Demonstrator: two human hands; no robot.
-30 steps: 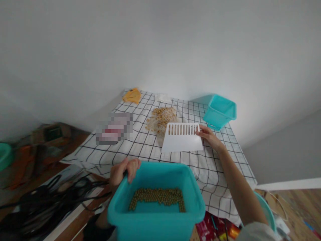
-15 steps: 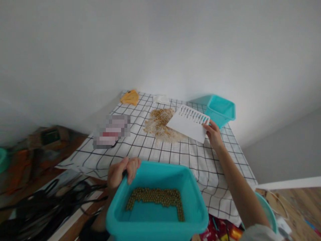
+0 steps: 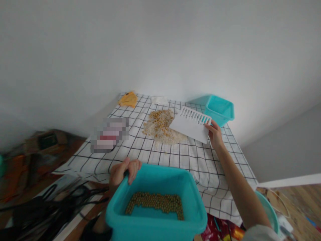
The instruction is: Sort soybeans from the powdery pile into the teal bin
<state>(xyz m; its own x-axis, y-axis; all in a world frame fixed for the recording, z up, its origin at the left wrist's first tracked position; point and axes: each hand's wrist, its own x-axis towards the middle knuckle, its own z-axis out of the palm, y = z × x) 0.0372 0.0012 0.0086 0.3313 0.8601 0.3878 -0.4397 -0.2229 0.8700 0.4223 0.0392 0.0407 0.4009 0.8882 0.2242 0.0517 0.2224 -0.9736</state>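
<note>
My left hand [image 3: 125, 171] is closed over the left rim of a teal plastic bin [image 3: 156, 226]. A small black thing shows between its fingers; I cannot make out what it is. A layer of small round olive-brown balls [image 3: 157, 202] lies along the bin's floor. Farther out, my right hand [image 3: 214, 135] pinches the right edge of a flat white board [image 3: 192, 127] with a row of slots along its far side. The board is tilted at the right of a pile of yellow beans and pale grain [image 3: 162, 129] on the checked cloth.
The white checked cloth [image 3: 145, 150] covers a table against a wall. A second teal bin [image 3: 219, 110] stands at the back right. An orange cloth [image 3: 128, 99], a white cloth [image 3: 159, 100] and a pixelated item [image 3: 109, 135] lie on it. Black cables [image 3: 62, 201] crowd the lower left.
The white board and my right hand have shifted very slightly right. The balls have spread a little in the near bin. My left hand keeps its hold on the rim.
</note>
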